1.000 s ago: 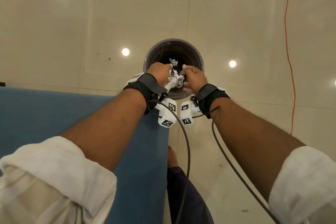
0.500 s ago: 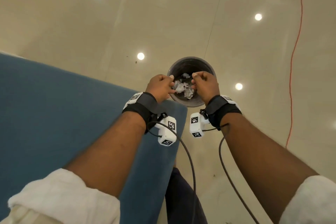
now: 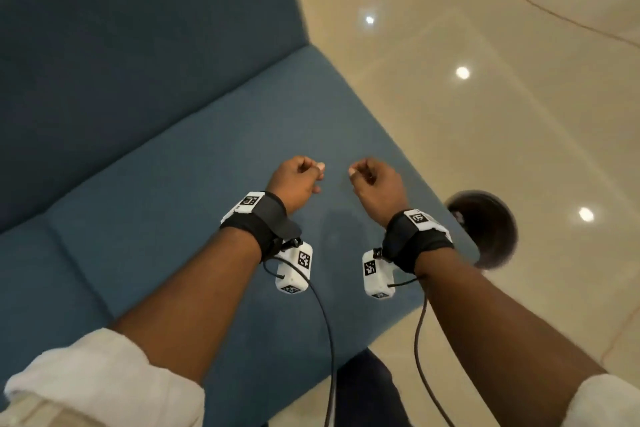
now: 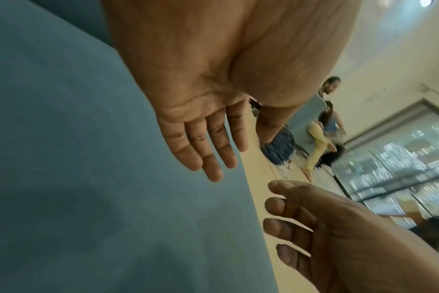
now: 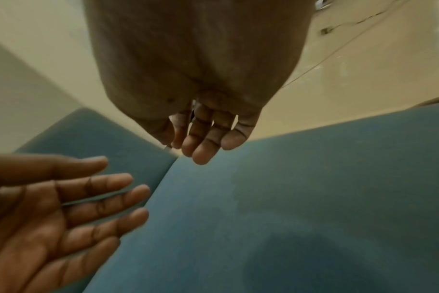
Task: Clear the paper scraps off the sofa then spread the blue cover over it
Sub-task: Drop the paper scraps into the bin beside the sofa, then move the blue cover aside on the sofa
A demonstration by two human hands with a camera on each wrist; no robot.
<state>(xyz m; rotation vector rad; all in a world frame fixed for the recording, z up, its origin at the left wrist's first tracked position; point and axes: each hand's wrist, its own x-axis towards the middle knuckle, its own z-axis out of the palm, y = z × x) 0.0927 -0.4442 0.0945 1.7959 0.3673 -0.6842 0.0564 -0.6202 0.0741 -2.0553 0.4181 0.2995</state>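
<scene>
1. Head view: the left hand and the right hand hang side by side, apart, above the seat of the blue sofa, near its right end.
2. From above, the fingers of both hands look loosely curled. This view alone does not settle the grip.
3. Left wrist view: the left fingers lie nearly straight and close together under a bare palm. The right hand enters at lower right with its fingers fanned apart. Both grips are spread and hold nothing.
4. Right wrist view: the right fingers hang relaxed, slightly bent, with nothing between them. The left palm lies flat and bare at lower left, above the seat fabric.
5. Only the head view shows the dark round bin. It stands on the glossy floor, just beside the sofa's end and to the right of the right wrist. A pale fleck sits inside its rim, too blurred to identify as paper.
6. Only the left wrist view shows the far wall, with seated people and a blue backpack.
7. Orientation: the sofa's long axis runs from lower left to upper right in the head view. The backrest rises along the upper left, and a cushion seam crosses the seat at lower left. The front edge faces the person.
</scene>
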